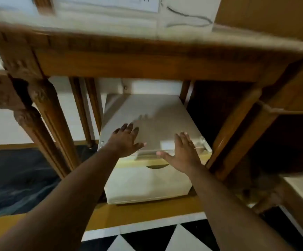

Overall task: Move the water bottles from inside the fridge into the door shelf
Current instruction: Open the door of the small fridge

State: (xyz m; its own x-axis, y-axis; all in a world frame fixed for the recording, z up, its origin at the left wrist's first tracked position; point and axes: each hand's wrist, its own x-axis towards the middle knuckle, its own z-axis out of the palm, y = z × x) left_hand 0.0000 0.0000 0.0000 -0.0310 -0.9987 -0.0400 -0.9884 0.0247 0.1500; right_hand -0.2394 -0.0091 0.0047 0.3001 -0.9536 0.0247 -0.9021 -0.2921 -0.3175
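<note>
Wooden table (147, 64) above small white fridge (147, 183), door shut; bottles hidden. Left hand (125, 142), right hand (183, 154) spread, empty, over fridge top.

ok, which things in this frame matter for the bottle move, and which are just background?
Job: small white fridge, door shut, no bottles visible yet; left hand and right hand, both open, empty, reaching over the fridge top.

Background: wooden table over the fridge; wall socket plate; checkered floor.

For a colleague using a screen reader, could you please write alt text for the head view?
Both open hands, left hand and right hand, reach toward a closed white mini fridge under a wooden table. No bottles are visible.
</note>
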